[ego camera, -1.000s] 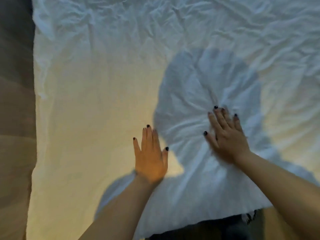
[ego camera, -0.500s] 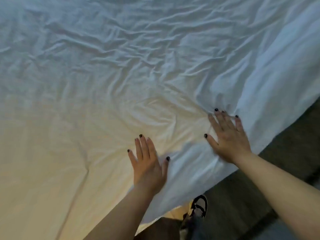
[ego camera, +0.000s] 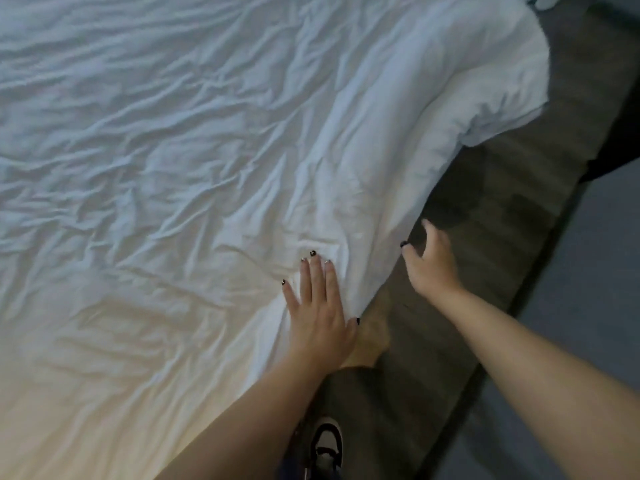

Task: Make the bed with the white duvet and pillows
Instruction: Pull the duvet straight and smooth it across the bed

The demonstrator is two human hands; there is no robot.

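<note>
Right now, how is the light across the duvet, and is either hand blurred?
Head view: the duvet goes from cool blue-white at the top to warm yellow at the lower left, so the light is uneven; creases throw soft shadows. The left hand lies flat and fairly sharp; the right hand, over the dark floor by the duvet edge, is smeared by motion blur.

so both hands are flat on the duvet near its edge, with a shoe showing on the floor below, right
Not quite. Only the left hand lies flat on the duvet near its edge. The right hand is off the duvet, over the dark floor beside the edge, fingers loosely curled and holding nothing. The head view shows this. The shoe on the floor below is right.
</note>
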